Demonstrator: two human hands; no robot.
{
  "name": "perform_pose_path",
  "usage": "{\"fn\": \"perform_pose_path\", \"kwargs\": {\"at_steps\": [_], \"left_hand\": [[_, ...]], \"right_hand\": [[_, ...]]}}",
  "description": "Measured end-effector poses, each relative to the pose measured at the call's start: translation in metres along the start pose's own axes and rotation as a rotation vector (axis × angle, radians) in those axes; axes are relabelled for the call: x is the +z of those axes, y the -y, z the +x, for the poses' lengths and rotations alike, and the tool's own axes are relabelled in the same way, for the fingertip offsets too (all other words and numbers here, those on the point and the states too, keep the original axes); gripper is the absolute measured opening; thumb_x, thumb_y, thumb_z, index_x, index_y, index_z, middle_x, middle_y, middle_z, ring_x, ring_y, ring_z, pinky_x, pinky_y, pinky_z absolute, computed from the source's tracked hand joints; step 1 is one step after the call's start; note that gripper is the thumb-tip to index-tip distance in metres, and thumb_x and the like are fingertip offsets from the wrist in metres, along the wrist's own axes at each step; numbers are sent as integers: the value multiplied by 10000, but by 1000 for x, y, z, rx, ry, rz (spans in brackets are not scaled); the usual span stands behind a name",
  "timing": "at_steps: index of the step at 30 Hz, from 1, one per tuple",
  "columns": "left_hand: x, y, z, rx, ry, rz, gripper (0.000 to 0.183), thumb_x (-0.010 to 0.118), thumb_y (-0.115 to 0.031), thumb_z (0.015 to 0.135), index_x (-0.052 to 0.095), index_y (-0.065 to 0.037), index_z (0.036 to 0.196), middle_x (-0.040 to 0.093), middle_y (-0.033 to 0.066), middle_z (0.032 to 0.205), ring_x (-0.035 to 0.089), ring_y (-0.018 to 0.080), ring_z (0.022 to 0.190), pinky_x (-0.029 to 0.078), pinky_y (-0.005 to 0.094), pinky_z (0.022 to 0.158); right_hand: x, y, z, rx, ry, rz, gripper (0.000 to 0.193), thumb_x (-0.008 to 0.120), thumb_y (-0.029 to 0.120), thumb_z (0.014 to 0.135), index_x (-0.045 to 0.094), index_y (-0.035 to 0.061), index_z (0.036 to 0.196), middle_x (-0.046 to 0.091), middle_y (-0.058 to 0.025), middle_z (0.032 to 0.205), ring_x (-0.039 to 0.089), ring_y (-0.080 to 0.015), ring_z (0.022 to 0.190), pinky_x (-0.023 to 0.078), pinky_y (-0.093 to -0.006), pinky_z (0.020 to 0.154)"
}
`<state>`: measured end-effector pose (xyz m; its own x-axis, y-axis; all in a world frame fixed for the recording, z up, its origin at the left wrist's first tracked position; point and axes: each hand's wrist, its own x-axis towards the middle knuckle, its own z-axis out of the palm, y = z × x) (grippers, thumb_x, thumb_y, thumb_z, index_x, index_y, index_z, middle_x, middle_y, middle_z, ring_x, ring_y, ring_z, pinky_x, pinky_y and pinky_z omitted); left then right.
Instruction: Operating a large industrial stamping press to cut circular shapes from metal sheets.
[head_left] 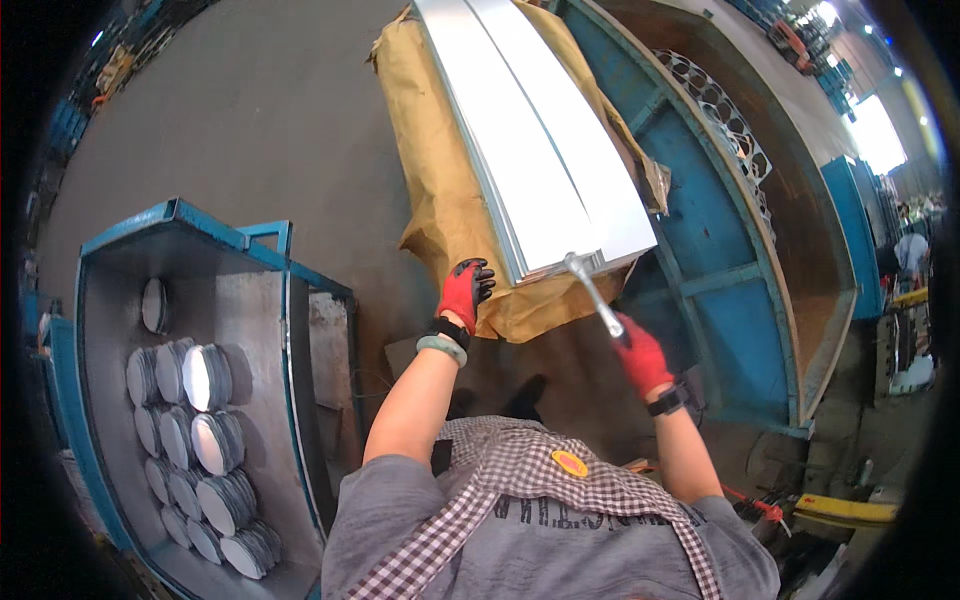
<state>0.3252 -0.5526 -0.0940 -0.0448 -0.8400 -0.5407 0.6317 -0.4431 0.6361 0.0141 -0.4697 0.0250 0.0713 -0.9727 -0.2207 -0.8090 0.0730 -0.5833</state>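
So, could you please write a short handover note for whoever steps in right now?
Left hand, red-gloved, rests on the brown paper wrapping beside the near end of the stack of long metal sheets.
Right hand grips a metal rod tool whose tip sits at the stack's near edge.
Done: paper is open on top, sheets exposed.
Left: sheets all lie stacked; none lifted.
Blue bin on the left holds round metal discs.

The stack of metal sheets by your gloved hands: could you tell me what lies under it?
Brown wrapping paper lies under the stack of metal sheets and hangs over its sides. Whatever supports the stack beneath the paper is covered, so it cannot be seen.
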Motion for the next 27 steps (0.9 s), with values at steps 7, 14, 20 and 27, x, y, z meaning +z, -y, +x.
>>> {"fn": "perform_pose_path", "kwargs": {"at_steps": [7, 14, 20, 27], "left_hand": [[-4, 17, -14, -19, 1, -95, 247, 466, -247, 887, 558, -84, 1049, 626, 106, 914, 602, 199, 733, 483, 293, 637], [9, 16, -19, -3, 66, -106, 254, 452, -260, 899, 551, -83, 1051, 615, 81, 936, 590, 182, 813, 475, 293, 698], [46, 14, 21, 27, 307, -208, 287, 407, -287, 926, 524, -88, 1095, 616, 46, 884, 589, 144, 764, 481, 276, 659], [154, -95, 48, 79, 448, -65, 222, 483, -280, 897, 573, -108, 1006, 512, 34, 523, 474, 155, 403, 439, 281, 463]], "right_hand": [[46, 15, 13, 212, 250, 483, 282, 579, 222, 845, 563, 72, 1082, 569, -3, 802, 461, -66, 694, 383, -230, 601], [7, 36, 15, 446, 455, 925, 335, 507, 277, 903, 535, 77, 1170, 516, 49, 690, 429, -51, 541, 340, -206, 476], [-6, 41, 22, 374, 465, 865, 185, 474, 252, 904, 525, 82, 956, 558, -40, 687, 432, -63, 438, 340, -208, 383], [62, -63, 0, -44, -86, 493, 348, 523, 121, 858, 499, 47, 1197, 582, -12, 876, 524, -119, 772, 422, -243, 703]]}}
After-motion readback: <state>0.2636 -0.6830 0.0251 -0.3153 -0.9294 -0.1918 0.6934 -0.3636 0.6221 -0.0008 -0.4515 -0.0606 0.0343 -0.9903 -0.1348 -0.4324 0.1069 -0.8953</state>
